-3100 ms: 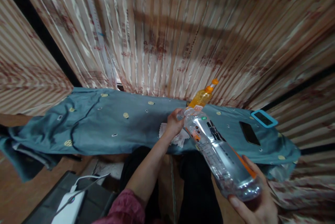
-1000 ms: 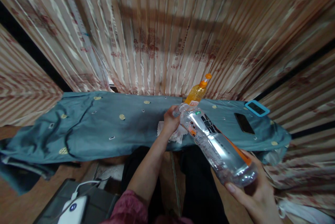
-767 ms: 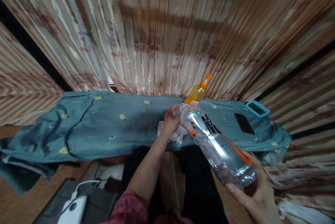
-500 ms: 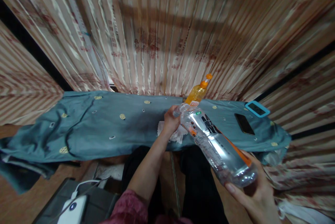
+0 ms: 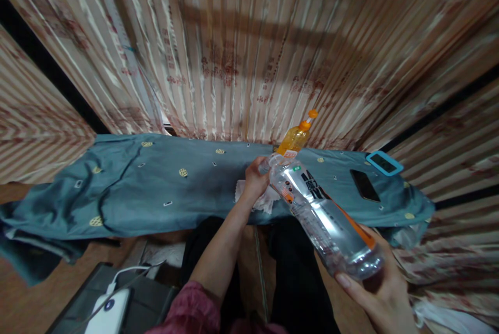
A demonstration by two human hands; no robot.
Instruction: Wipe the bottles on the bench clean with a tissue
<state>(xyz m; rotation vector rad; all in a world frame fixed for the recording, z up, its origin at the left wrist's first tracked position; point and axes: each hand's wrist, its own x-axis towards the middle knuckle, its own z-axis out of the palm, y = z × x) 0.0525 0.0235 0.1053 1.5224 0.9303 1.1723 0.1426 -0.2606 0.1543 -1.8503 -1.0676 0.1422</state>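
Note:
A large clear plastic bottle (image 5: 325,214) with a silver and orange label slants across the front of me, its neck to the upper left. My left hand (image 5: 256,180) is closed at the neck end. Around the base at the lower right, my right hand (image 5: 380,284) holds the bottle, thumb on the near side. Behind the bottle's neck stands a pump bottle (image 5: 295,139) of yellow liquid with an orange top. Under my left hand and the neck, a crumpled white tissue (image 5: 267,203) lies on the cloth, partly covered.
A blue-green patterned cloth (image 5: 136,188) covers the narrow table. On its right lie a black phone (image 5: 365,185) and a blue-framed device (image 5: 384,163). A white power bank (image 5: 108,312) with a cable rests on a dark box at lower left. Striped curtains (image 5: 234,53) hang behind.
Almost nothing differs. Both hands keep their hold on the bottle, and the whole view has shifted very slightly.

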